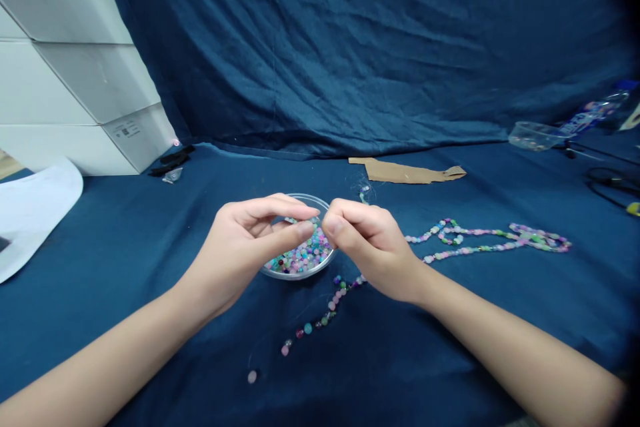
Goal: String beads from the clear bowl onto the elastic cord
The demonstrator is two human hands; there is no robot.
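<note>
Over a clear round bowl point(295, 276) of small coloured beads point(303, 257), my two hands face each other with fingertips close together. My left hand point(255, 233) is closed in a pinch, and a small pale green bead point(315, 219) seems to show between thumb and forefinger. My right hand point(373, 243) pinches thumb against forefinger; what lies between them is hidden. Below the hands a strung line of beads point(325, 320) trails toward me, with one pink bead point(252, 377) apart at its near end. Faint traces of clear thread show there.
A long bead strand point(480, 232) lies looped on the blue cloth to the right. Behind the bowl is a torn cardboard piece point(410, 172). White boxes point(75, 80) stand at left; a plastic tub point(535, 136), bottle point(595, 110) and black cable point(610, 180) are far right.
</note>
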